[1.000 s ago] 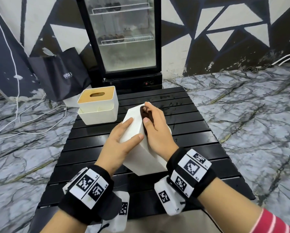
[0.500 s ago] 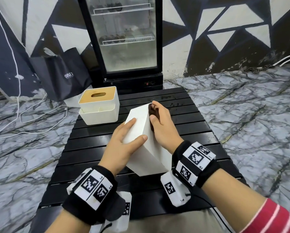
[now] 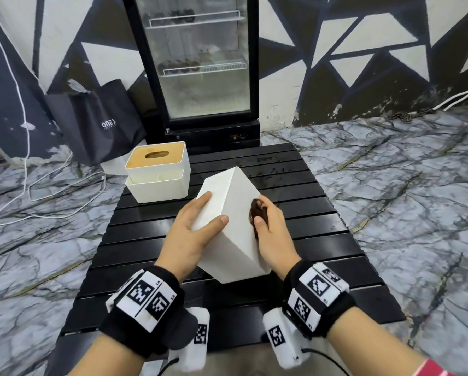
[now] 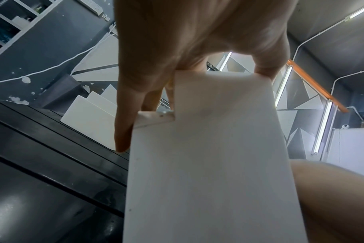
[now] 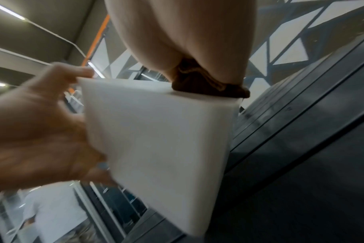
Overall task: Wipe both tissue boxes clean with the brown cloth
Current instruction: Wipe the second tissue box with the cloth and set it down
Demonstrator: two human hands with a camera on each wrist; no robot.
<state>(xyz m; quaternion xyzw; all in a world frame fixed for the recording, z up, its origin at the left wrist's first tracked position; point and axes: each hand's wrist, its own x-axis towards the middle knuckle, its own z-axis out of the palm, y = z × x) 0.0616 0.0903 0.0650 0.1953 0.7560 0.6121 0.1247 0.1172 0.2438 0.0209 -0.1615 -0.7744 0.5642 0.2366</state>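
Now right hand presses brown cloth against tilted white box.

A plain white tissue box is seen against the black slatted table. A dark brown cloth is pressed to it. The far-left tissue box is cream-white with a tan wooden lid. Black wristbands are patterned with black-and-white square markers. The floor is grey marble with dark veins, the wall painted in black and white triangles. A red-and-white striped sleeve is glimpsed near right.
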